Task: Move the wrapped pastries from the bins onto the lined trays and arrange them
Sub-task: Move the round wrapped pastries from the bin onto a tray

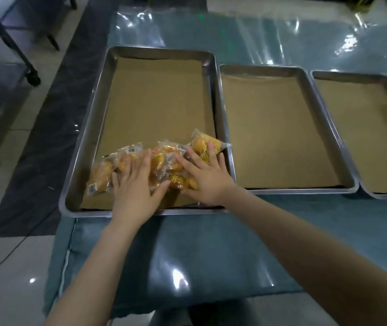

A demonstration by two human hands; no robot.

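Both hands lie flat on the heap of wrapped pastries at the lower centre of the frame. The left hand and right hand have their fingers straight and spread apart, pressing on the packets and pinching none.

We judge the step to be spreading the heap into rows. To do it well, we should slide the packets outward with light, even pressure so the brown paper lining does not bunch. We should fill from the near edge toward the top of the frame and lay each packet flat, not overlapping.

The pastries sit in the near end of the left tray. The middle tray and the right tray hold only paper. All three rest on the glossy surface. The packets are clear, crinkly film with barcode labels over golden-yellow cakes. They look slippery and easily crushed. No bins are in view.
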